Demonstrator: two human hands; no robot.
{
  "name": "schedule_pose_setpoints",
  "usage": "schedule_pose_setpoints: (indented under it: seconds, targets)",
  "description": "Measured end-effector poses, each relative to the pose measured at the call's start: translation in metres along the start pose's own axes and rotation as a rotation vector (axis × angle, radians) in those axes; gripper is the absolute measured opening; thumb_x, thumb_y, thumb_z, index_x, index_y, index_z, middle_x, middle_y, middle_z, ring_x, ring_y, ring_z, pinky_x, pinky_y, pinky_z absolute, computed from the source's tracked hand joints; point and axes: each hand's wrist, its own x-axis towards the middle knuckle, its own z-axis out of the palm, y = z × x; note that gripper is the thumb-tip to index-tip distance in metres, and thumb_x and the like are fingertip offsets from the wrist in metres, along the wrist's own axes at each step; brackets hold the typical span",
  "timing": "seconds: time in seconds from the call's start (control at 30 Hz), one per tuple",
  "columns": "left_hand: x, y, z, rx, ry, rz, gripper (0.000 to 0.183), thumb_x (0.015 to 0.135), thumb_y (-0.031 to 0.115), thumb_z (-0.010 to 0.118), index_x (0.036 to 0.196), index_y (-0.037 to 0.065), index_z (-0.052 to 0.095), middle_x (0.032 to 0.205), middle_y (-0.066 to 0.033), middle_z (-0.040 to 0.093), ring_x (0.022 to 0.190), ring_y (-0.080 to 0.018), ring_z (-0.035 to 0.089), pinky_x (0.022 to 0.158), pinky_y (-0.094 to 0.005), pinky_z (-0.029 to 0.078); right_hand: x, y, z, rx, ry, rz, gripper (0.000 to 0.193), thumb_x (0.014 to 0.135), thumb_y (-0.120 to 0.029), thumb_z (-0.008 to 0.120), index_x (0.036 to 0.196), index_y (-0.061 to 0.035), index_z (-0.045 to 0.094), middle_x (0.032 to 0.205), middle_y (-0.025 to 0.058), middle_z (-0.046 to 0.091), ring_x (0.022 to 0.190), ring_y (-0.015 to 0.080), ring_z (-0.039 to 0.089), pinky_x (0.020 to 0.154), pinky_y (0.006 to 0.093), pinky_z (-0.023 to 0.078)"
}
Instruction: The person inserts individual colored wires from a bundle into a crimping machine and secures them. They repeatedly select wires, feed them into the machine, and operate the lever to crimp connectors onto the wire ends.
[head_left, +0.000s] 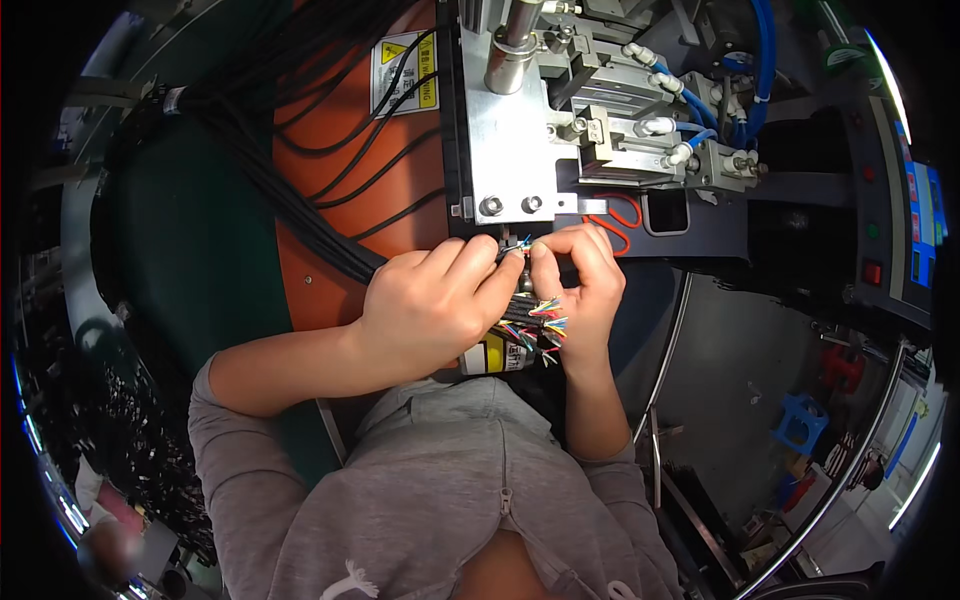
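My left hand (425,305) is closed, its thumb and fingertips pinching fine coloured wires (524,242) just under the front edge of a metal press fixture (508,160). From the right, my right hand (590,290) meets it, thumb and index finger closed at the same wires. The tips of the two hands are almost touching. Below them lies a bundle of black cables (522,308) whose stripped ends fan out in red, yellow, blue, green and white strands. My fingers hide most of the cable that these wires belong to.
Long black cables (310,235) run over the orange bench panel (320,170) from the left. Red-handled scissors (625,225) lie beside a dark rectangular device (666,213) right of the fixture. Pneumatic cylinders with blue hoses (690,95) stand behind. A control box with a red button (873,272) is far right.
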Motion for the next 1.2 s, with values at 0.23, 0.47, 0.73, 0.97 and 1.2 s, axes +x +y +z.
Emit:
schedule_pose_setpoints:
  seconds: [0.23, 0.47, 0.73, 0.97, 1.2]
  targets:
    - [0.002, -0.008, 0.008, -0.045, 0.095, 0.033, 0.024, 0.067, 0.013, 0.065, 0.09, 0.008, 0.068, 0.074, 0.0012, 0.055, 0.059, -0.0106, 0.054, 0.048, -0.0249, 0.04, -0.006, 0.014, -0.001, 0.435, -0.09, 0.522, 0.01, 0.083, -0.003, 0.061, 0.076, 0.003, 0.059, 0.068, 0.0033, 0.056, 0.057, 0.0076, 0.048, 0.057, 0.023, 0.039]
    - [0.003, -0.006, 0.002, -0.038, 0.064, -0.031, 0.022, 0.07, 0.013, 0.065, 0.091, 0.01, 0.069, 0.077, 0.0017, 0.058, 0.06, -0.011, 0.056, 0.052, -0.0254, 0.042, 0.007, -0.004, -0.001, -0.031, 0.048, -0.189, 0.008, 0.073, 0.001, 0.069, 0.079, 0.0007, 0.064, 0.077, 0.0107, 0.064, 0.072, 0.024, 0.06, 0.064, 0.0289, 0.047]
    - [-0.002, 0.001, -0.011, 0.09, -0.096, -0.055, 0.014, 0.076, 0.01, 0.067, 0.089, 0.005, 0.066, 0.071, 0.0, 0.053, 0.058, -0.0107, 0.055, 0.05, -0.0272, 0.042, -0.003, 0.012, -0.006, 0.258, 0.031, 0.178, 0.008, 0.074, 0.002, 0.067, 0.081, 0.0011, 0.064, 0.081, 0.0081, 0.065, 0.075, 0.0198, 0.061, 0.071, 0.0278, 0.047]
    - [-0.002, -0.012, -0.01, -0.216, -0.127, 0.004, 0.02, 0.076, 0.013, 0.065, 0.094, 0.005, 0.065, 0.079, -0.0033, 0.058, 0.063, -0.0142, 0.059, 0.054, -0.0295, 0.044, 0.006, 0.006, -0.02, 0.543, -0.343, -0.22, 0.02, 0.066, 0.0, 0.073, 0.086, -0.0013, 0.07, 0.083, 0.0084, 0.069, 0.081, 0.0204, 0.064, 0.074, 0.0307, 0.047]
    - [0.005, -0.018, -0.013, -0.359, 0.344, 0.191, 0.037, 0.071, 0.021, 0.071, 0.104, 0.003, 0.066, 0.109, -0.0137, 0.061, 0.072, -0.021, 0.061, 0.063, -0.0293, 0.047, -0.001, 0.004, -0.025, 0.534, -0.089, -0.067, 0.015, 0.073, 0.002, 0.073, 0.086, -0.0002, 0.065, 0.087, 0.0118, 0.066, 0.081, 0.0202, 0.062, 0.073, 0.0304, 0.048]
